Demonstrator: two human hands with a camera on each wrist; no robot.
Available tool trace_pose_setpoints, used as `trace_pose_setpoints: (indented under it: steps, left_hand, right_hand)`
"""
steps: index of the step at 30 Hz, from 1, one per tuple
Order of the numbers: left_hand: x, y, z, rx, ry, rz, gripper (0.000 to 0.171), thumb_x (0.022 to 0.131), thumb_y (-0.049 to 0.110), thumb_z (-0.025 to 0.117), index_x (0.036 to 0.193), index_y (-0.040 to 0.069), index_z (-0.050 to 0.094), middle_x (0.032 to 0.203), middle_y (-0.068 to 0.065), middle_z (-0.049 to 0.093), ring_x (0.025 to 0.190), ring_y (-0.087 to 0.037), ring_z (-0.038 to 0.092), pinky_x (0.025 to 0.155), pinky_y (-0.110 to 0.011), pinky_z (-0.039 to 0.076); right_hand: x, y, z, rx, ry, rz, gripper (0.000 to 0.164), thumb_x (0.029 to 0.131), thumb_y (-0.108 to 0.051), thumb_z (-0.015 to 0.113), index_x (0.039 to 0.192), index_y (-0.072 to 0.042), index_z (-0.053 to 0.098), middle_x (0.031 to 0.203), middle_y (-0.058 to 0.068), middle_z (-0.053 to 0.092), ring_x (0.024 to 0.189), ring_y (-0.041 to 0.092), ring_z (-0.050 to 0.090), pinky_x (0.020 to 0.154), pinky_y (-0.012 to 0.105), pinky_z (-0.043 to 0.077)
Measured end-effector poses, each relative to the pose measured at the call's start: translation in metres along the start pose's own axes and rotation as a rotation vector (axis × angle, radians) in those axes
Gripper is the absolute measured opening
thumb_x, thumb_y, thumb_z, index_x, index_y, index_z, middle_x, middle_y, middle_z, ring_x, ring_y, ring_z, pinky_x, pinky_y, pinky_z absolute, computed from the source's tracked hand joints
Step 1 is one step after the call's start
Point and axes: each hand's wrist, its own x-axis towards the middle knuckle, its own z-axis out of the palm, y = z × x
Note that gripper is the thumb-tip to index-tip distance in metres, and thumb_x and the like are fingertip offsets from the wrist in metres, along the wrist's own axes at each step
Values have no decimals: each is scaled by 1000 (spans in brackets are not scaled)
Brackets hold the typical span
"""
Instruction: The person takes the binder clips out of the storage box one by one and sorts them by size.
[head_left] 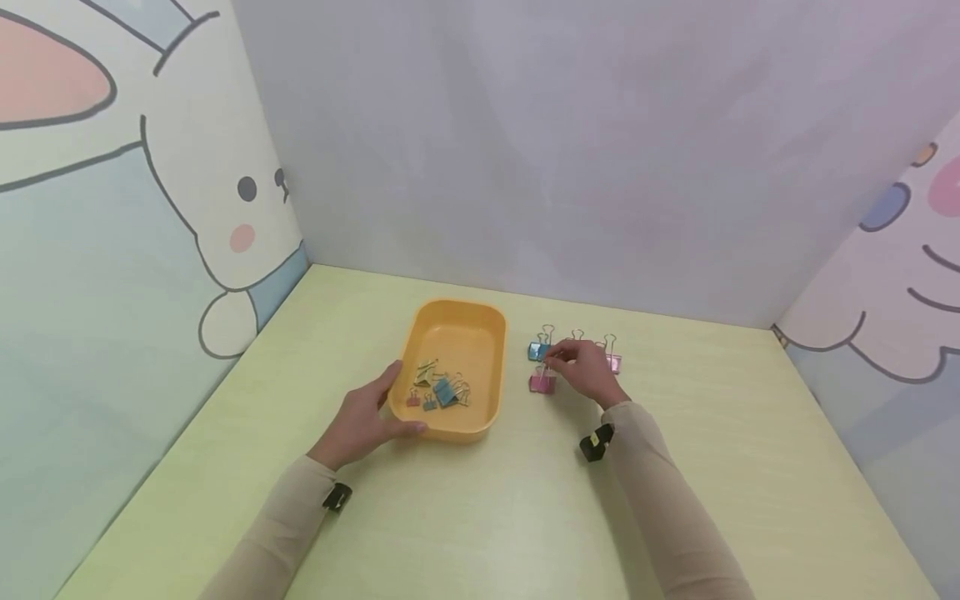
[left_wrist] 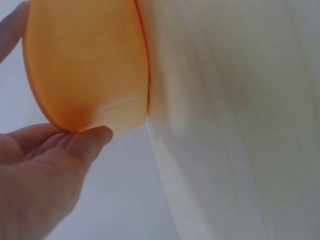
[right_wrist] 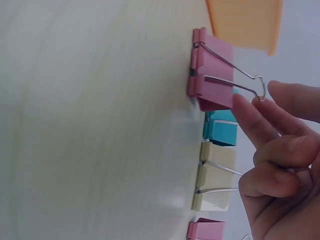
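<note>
An orange-yellow plastic tray (head_left: 491,421) sits on the table with several binder clips lying in its near half, among them a blue clip (head_left: 446,392). My left hand (head_left: 363,425) grips the tray's near left corner, thumb along the front wall and fingers on the left side. To the right of the tray a pink binder clip (right_wrist: 215,70) stands on the table, wire handles up. The thumb and fingertips of my right hand (head_left: 585,371) pinch the ends of those handles. Behind it are a teal clip (right_wrist: 222,127) and a cream clip (right_wrist: 215,177).
Another pink clip (head_left: 614,363) stands at the right end of the back row, partly behind my right hand. The pale yellow table (head_left: 480,517) is bounded by a grey back wall (head_left: 525,167) and side panels with cartoon drawings.
</note>
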Motion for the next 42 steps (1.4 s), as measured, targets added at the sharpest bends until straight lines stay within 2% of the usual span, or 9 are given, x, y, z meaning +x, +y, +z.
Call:
trace_pose_setpoints:
  steps: [6,10,15,18,22,26,33,37,42]
  left_hand:
    - [1,-1,2,8,6,4,113,78,46,84,159,1,21,166,-19,25,149,-39,37,119,-50,40]
    - [1,-1,3,13,7,2,113,78,48,84,159,1,20,166,-19,25,149,-39,37,119,-50,41]
    - [-1,-1,3,12,18,12,114,77,47,85,159,0,21,165,-20,26,148,-39,37,118,-51,41]
    - [-2,-1,2,15,22,20,114,77,47,85,159,-1,21,165,-21,26,148,-38,36,119,-50,41]
    - [-2,1,2,18,18,14,112,79,46,84,159,0,20,166,-20,24,149,-38,35,119,-50,40]
    - [-1,2,3,20,16,5,111,79,44,84,159,1,20,166,-19,23,150,-37,35,119,-50,40]
    - [-1,0,4,6,3,6,110,80,44,83,160,2,20,167,-18,23,149,-38,36,119,-50,41]
    - [-1,0,3,-2,-4,1,110,80,45,83,160,3,20,167,-17,22,150,-38,35,119,-50,40]
    - [0,0,2,-9,-5,8,112,79,48,83,160,3,20,167,-16,22,150,-37,34,120,-49,40]
  right_hand:
    - [3,-16,-2,8,91,-17,19,95,-18,67,109,-6,74,108,12,77,104,30,70,86,43,58]
    - [4,-35,0,43,120,-67,16,95,-18,67,105,-8,75,105,11,77,101,28,72,85,41,61]
    - [1,-64,16,73,50,-170,14,94,-16,70,102,-6,76,97,10,79,87,26,74,71,31,61]
    - [-1,-82,31,30,3,-215,11,92,-15,72,98,-7,77,89,8,79,77,19,73,62,23,56]
    - [-1,-104,49,-55,-30,-231,7,92,-14,72,92,-10,76,82,5,77,69,11,68,54,20,52]
    - [2,-118,62,-159,-67,-219,7,92,-15,72,91,-9,76,82,6,76,68,12,66,56,21,54]
    - [9,-131,78,-353,-166,-130,11,90,-20,75,90,-9,77,90,2,75,75,15,61,62,24,54]
    - [11,-134,81,-394,-205,-124,9,90,-18,74,89,-10,78,92,3,75,78,16,59,65,27,55]
    - [12,-136,82,-351,-203,-121,6,88,-11,73,88,-11,79,89,2,74,78,16,60,63,25,53]
